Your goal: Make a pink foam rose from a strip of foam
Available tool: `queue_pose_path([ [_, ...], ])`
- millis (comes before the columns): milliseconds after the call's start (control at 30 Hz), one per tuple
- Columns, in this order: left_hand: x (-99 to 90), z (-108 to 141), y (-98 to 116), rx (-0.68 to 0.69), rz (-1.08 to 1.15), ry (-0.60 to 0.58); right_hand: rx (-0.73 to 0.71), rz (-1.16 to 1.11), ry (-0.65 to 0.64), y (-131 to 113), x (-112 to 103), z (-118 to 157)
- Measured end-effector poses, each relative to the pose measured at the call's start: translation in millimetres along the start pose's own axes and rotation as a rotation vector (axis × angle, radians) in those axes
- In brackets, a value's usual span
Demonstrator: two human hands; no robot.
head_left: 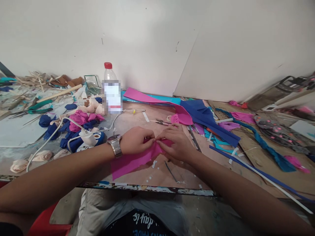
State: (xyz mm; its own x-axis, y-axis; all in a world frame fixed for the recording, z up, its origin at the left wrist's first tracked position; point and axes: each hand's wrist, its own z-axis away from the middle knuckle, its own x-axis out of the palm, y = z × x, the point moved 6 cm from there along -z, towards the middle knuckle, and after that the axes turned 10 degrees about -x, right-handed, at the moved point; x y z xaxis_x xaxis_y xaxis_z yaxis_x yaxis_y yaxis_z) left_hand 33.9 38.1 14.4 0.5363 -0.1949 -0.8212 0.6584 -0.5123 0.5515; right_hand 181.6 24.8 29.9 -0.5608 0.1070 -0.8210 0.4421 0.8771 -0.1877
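A strip of magenta fabric or crepe paper (131, 164) lies under my hands near the table's front edge. My left hand (136, 141), with a metal watch (115, 146) on its wrist, pinches the strip's upper edge between thumb and fingers. Right beside it, my right hand (176, 142) grips the same edge, and the thumbs almost meet. The strip's loose end spreads to the lower left below my left hand. Just past my fingers lie a small gathered pink piece (174, 118) and a pair of small snips (162, 122).
Behind stands a red-capped bottle (108, 70) with a lit phone (113, 98) against it. Left are a power strip (90, 139) with a white cable, blue and pink fabric flowers (80, 120) and green-handled pliers (40, 106). Blue strips (209, 119) and cardboard (258, 157) lie right.
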Motion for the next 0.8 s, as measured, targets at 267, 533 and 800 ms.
queue_pose_path([
  [267,3.5,1.8,2.0,0.037,-0.205,0.033,0.021,-0.029,-0.018,-0.7,1.3,-0.3],
  [533,4.7,3.1,4.8,0.1,-0.293,0.062,0.039,-0.055,-0.016,1.7,2.1,0.1],
  [800,7.0,5.6,7.2,0.183,-0.293,0.085,0.048,-0.105,-0.035,-0.9,3.0,-0.6],
])
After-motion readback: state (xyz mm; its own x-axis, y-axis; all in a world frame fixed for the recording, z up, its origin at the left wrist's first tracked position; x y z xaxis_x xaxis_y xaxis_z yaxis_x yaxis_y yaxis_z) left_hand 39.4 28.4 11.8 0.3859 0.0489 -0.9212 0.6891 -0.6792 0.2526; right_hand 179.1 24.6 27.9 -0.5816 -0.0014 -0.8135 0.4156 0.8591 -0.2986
